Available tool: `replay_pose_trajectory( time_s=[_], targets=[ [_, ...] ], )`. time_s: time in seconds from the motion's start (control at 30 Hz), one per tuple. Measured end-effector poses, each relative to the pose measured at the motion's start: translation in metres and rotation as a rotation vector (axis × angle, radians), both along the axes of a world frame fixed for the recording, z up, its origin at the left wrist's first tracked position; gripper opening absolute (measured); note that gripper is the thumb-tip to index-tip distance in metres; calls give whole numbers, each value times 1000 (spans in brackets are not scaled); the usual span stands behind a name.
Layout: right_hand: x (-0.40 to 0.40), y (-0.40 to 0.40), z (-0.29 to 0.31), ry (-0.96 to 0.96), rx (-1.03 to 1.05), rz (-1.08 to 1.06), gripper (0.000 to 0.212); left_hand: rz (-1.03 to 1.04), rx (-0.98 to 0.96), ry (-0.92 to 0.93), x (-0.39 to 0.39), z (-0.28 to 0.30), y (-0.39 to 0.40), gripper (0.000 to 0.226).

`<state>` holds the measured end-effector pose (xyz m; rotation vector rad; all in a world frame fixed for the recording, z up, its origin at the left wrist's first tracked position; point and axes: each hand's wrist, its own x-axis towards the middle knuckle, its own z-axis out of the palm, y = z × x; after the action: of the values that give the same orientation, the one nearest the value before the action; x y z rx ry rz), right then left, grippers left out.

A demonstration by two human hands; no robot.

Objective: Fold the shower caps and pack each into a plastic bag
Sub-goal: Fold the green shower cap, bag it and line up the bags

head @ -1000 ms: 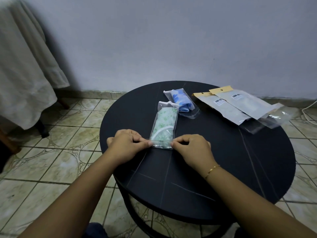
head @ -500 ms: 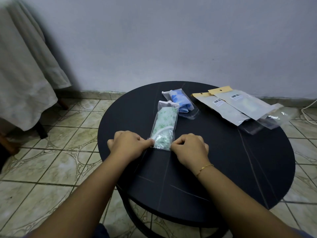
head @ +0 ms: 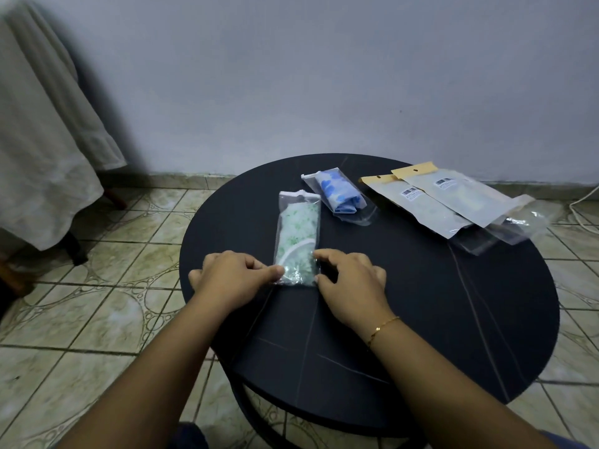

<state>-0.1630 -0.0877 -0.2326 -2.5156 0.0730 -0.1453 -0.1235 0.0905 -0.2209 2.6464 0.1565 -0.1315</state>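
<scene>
The green-printed shower cap point(head: 296, 236) lies folded inside a clear plastic bag point(head: 299, 202) near the middle of the round black table point(head: 421, 319), its long axis running near to far. Both hands work the bag's near end, which looks like the sealing of this pack. The left hand point(head: 231, 277) has its fingers curled and pinches the near left corner between thumb and forefinger. The right hand point(head: 353, 280) sits just beside the near right edge with fingers loosely bent, thumb and forefinger tips touching the edge; whether it truly pinches the plastic I cannot tell.

Just beyond and to the right lies a second bag holding a blue-patterned cap point(head: 338, 196), its near end apparently still loose. Farther right, two flat packets with tan headers point(head: 431, 202) overlap some empty clear bags point(head: 518, 222).

Judging from this, the next move calls for pressing the flap flat along the near edge, then setting the pack aside and taking up another cap.
</scene>
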Motion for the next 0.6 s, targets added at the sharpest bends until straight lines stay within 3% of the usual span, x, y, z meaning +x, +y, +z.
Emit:
replay_pose_trajectory(
  time_s=[0.1, 0.17, 0.23, 0.3, 0.4, 0.6],
  targets=[
    [2, 2, -2, -34, -8, 80, 38, -10, 46, 28, -7, 7, 6, 41],
    [1, 5, -3, -96, -36, 120, 39, -21, 112, -86, -12, 6, 6, 34],
    [-4, 9, -2, -166, -119, 204, 52, -127, 194, -299, -20, 1, 5, 49],
    [-9, 13, -4, -188, -234, 307, 71, -371, 249, -398, -25, -6, 1, 70],
    [-11, 15, -9, -85, -411, 367, 83, -548, 316, -271, -28, -19, -3, 77],
    [-7, 16, -9, 75, -502, 412, 86, -547, 345, -191, -27, -25, -9, 86]
  ],
)
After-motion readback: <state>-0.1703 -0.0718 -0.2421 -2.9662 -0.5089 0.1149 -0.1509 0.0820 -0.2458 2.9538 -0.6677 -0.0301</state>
